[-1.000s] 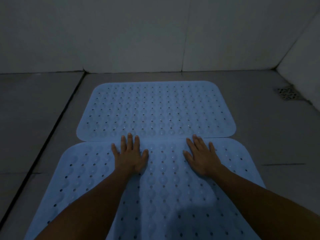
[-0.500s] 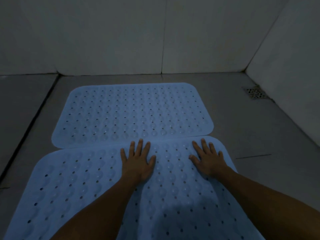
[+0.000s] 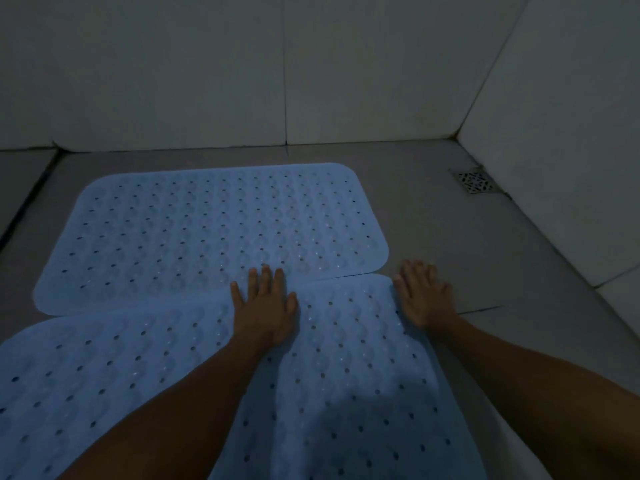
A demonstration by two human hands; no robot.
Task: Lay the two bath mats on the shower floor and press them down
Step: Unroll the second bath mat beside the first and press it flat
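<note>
Two pale blue perforated bath mats lie flat on the grey shower floor. The far mat sits near the back wall. The near mat lies in front of it, their long edges touching. My left hand rests palm down, fingers spread, on the near mat's far edge, its fingertips reaching the seam. My right hand lies flat at the near mat's far right corner, mostly on bare floor beside the mat. Neither hand holds anything.
White tiled walls rise at the back and on the right. A square metal floor drain sits in the far right corner. Dark grout lines run along the floor at left and beside my right hand.
My right hand has slid rightward from the mat's top surface to its right corner and the floor. My left hand has moved up to the seam. The view has shifted right.
</note>
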